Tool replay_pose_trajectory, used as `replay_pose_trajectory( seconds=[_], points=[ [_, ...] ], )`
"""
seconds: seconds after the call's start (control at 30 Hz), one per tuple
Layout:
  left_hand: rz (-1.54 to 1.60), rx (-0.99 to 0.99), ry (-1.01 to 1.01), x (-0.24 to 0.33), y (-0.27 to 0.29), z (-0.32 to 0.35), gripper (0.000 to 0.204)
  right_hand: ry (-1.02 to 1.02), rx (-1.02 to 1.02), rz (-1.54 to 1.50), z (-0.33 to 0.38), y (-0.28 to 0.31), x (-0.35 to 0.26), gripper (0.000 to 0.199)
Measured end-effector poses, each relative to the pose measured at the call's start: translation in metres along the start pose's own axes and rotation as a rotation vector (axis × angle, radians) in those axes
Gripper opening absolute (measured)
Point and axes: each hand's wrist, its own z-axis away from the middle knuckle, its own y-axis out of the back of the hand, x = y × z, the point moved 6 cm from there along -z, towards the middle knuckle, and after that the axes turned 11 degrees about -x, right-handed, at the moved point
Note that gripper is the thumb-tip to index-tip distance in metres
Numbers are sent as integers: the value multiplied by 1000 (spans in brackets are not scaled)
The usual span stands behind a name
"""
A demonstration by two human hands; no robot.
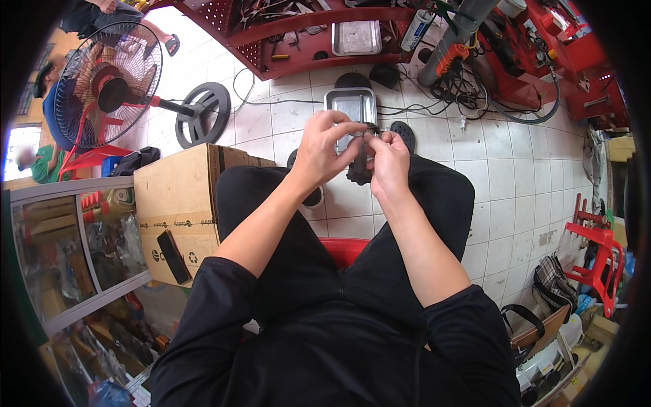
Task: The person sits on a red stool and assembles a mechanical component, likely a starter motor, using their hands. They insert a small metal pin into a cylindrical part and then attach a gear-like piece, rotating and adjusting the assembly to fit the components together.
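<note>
The person wears a plain black top whose sleeves (224, 285) are pushed up to about the elbows, bunching in soft folds there and leaving both forearms bare. Black trousers (434, 197) of a smooth, matte cloth cover both legs, with no visible pattern or print. No watch, ring or glove shows on the left hand (324, 152) or right hand (390, 163).

tiled floor (522, 169) under metal tray (352, 105)
</note>
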Motion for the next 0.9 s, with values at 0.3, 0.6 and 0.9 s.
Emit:
replay_pose_trajectory(
  seconds=[0.3,0.6,0.9],
  points=[
    [23,48,6,-6,1,2,46,7,-7,10,0,-2,1,24],
    [-1,58,74,-7,3,3,30,4,-10,-2,-1,0,2,23],
    [62,61,67,1,7,-1,26,2,-11,3,-2,2,3,24]
  ],
)
